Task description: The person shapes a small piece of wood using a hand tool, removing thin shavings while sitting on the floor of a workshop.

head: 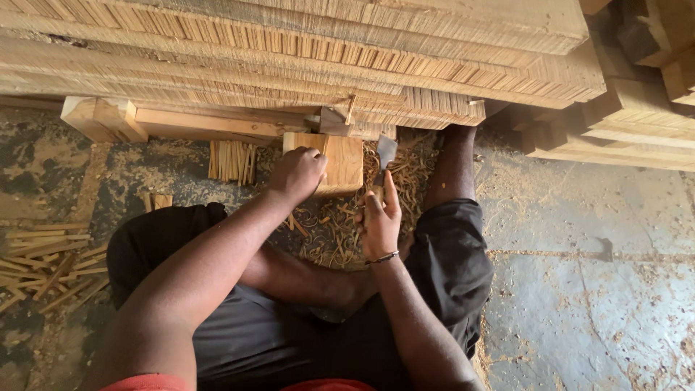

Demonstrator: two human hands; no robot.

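Note:
I sit on the floor with legs folded, facing a pale wooden block point(342, 161) that stands in front of me. My left hand point(295, 175) rests on the block's left front edge, fingers curled over it. My right hand point(380, 221) grips the wooden handle of a chisel point(384, 154), whose flat metal blade points up beside the block's right side. Curly wood shavings point(329, 228) lie heaped on the floor under and around both hands.
A large stack of thin wooden strips point(289, 51) fills the top of the view, resting on a timber beam point(181, 123). Cut sticks point(232, 161) stand left of the block; more sticks point(47, 264) lie at far left. Timber blocks point(637, 108) sit at upper right.

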